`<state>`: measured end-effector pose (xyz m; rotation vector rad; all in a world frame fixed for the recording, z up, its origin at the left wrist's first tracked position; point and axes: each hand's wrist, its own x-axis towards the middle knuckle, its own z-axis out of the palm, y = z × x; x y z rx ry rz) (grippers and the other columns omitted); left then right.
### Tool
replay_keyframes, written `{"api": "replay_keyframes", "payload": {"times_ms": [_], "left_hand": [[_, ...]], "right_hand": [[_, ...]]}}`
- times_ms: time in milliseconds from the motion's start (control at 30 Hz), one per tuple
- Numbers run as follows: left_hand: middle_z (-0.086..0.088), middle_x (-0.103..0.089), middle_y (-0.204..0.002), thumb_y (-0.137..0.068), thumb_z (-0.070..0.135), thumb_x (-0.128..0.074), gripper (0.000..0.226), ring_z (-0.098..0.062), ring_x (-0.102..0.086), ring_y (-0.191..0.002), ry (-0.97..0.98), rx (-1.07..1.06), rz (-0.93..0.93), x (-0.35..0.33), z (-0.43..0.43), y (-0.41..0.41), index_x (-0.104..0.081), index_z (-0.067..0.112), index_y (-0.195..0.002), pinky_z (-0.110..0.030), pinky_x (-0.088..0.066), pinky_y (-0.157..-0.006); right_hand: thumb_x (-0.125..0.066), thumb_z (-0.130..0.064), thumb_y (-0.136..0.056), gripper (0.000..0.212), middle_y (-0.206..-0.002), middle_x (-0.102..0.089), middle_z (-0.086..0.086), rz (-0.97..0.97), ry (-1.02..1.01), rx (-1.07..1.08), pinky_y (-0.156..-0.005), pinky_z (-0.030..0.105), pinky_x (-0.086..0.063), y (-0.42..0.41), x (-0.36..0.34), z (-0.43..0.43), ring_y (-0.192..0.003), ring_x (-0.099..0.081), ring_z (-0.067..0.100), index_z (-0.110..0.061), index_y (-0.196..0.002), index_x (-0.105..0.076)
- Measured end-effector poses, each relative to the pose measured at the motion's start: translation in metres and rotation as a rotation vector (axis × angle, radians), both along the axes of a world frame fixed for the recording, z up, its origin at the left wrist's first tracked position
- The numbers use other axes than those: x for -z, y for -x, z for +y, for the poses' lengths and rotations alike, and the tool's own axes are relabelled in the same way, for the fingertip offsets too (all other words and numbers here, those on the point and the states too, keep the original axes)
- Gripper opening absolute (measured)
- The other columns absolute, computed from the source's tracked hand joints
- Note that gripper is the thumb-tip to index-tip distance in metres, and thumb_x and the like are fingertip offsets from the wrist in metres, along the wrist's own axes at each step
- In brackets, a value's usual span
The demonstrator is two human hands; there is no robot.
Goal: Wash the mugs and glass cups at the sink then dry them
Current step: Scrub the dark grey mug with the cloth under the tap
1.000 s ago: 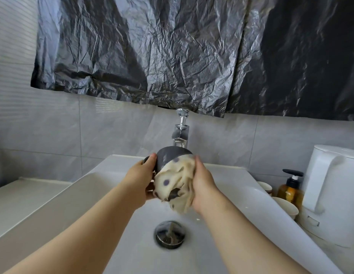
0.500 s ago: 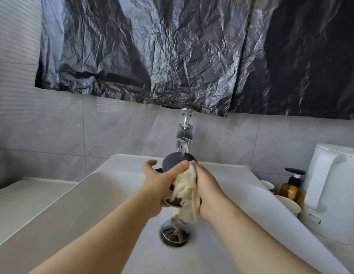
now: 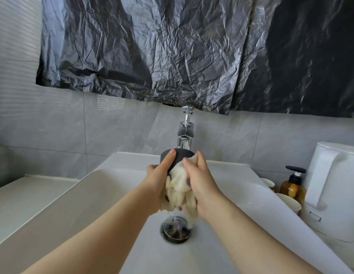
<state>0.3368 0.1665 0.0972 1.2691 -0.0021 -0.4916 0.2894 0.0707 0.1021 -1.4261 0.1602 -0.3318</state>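
Holding over the sink: one dark mug, gripped by the left hand, fingers curled round it, in front of the tap. Right hand pinches a cream cloth against the mug. Soap bottle and kettle stand to the right.

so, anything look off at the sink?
Only the crinkled black plastic sheet hanging across the wall above the tap, lower edge uneven. Otherwise ordinary: left hand grips the mug, right hand holds the cloth against it. No spills visible.
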Motion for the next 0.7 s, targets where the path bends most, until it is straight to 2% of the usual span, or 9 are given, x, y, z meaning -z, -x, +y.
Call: {"api": "replay_keyframes", "payload": {"times_ms": [100,167,233,333,367,433,567,633,700], "left_hand": [[-0.009,-0.065,-0.109,-0.049,0.069,-0.079,0.097,-0.028,-0.067,-0.076,0.012,0.045,0.046,-0.002,0.006,0.002,-0.054,0.015,-0.126,-0.032,-0.054,-0.053],[-0.007,-0.068,-0.109,-0.036,0.07,-0.083,0.109,-0.028,-0.069,-0.082,-0.056,0.098,0.026,-0.001,0.006,0.002,-0.056,0.017,-0.126,-0.034,-0.056,-0.061],[-0.011,-0.073,-0.099,-0.05,0.06,-0.083,0.082,-0.029,-0.07,-0.081,-0.054,0.171,-0.005,-0.002,0.003,0.005,-0.063,0.014,-0.115,-0.039,-0.056,-0.067],[-0.012,-0.072,-0.074,-0.074,0.048,-0.069,0.041,-0.029,-0.065,-0.072,-0.024,0.225,0.011,-0.007,0.003,0.015,-0.068,0.009,-0.088,-0.041,-0.053,-0.07],[-0.012,-0.071,-0.072,-0.076,0.049,-0.068,0.041,-0.03,-0.065,-0.072,-0.023,0.221,0.0,-0.006,0.003,0.013,-0.068,0.01,-0.087,-0.042,-0.053,-0.071],[-0.013,-0.071,-0.077,-0.077,0.055,-0.065,0.047,-0.03,-0.066,-0.072,-0.035,0.202,-0.046,-0.005,0.006,0.009,-0.07,0.011,-0.092,-0.044,-0.055,-0.072],[-0.01,-0.069,-0.07,-0.077,0.064,-0.057,0.056,-0.028,-0.065,-0.066,-0.135,0.108,-0.117,-0.005,0.009,0.005,-0.067,0.013,-0.096,-0.043,-0.054,-0.075],[-0.011,-0.072,-0.083,-0.061,0.069,-0.066,0.073,-0.03,-0.066,-0.07,-0.096,0.076,-0.108,-0.005,0.006,0.005,-0.063,0.014,-0.11,-0.041,-0.054,-0.073],[-0.013,-0.07,-0.095,-0.044,0.069,-0.069,0.094,-0.029,-0.066,-0.07,-0.013,0.084,-0.08,-0.007,0.004,0.006,-0.059,0.015,-0.12,-0.036,-0.055,-0.058]], "right_hand": [[-0.05,-0.033,-0.095,0.056,-0.143,-0.041,-0.006,-0.049,0.186,0.129,-0.104,0.039,-0.043,-0.006,0.005,0.006,-0.125,-0.049,0.019,-0.036,-0.146,-0.026],[-0.049,-0.032,-0.096,0.042,-0.129,-0.055,0.0,-0.024,0.161,0.277,-0.104,0.04,-0.042,-0.011,0.006,-0.003,-0.119,-0.054,0.023,-0.022,-0.136,-0.048],[-0.048,-0.034,-0.096,0.037,-0.113,-0.065,0.011,0.089,-0.061,0.383,-0.098,0.044,-0.047,-0.015,0.004,-0.015,-0.106,-0.061,0.033,-0.008,-0.12,-0.06],[-0.044,-0.041,-0.096,0.039,-0.077,-0.067,0.019,0.254,-0.311,0.244,-0.069,0.035,-0.051,-0.01,-0.003,-0.01,-0.075,-0.062,0.034,-0.006,-0.098,-0.061],[-0.044,-0.043,-0.095,0.038,-0.076,-0.068,0.016,0.232,-0.268,0.191,-0.065,0.035,-0.052,-0.009,-0.002,-0.006,-0.071,-0.063,0.031,-0.01,-0.097,-0.061],[-0.047,-0.045,-0.093,0.03,-0.09,-0.069,0.011,0.131,-0.132,0.168,-0.078,0.043,-0.056,-0.007,0.0,0.005,-0.081,-0.067,0.029,-0.018,-0.1,-0.058],[-0.052,-0.038,-0.092,0.026,-0.084,-0.067,0.005,-0.032,0.18,0.313,-0.086,0.044,-0.053,-0.004,0.001,0.002,-0.088,-0.065,0.029,-0.021,-0.074,-0.058],[-0.055,-0.032,-0.092,0.028,-0.083,-0.07,0.009,-0.029,0.122,0.423,-0.087,0.048,-0.053,-0.007,0.003,-0.004,-0.087,-0.066,0.033,-0.02,-0.068,-0.062],[-0.054,-0.032,-0.091,0.027,-0.087,-0.07,0.012,-0.021,0.051,0.433,-0.087,0.051,-0.052,-0.014,0.004,-0.006,-0.089,-0.067,0.036,-0.02,-0.069,-0.064]]}}
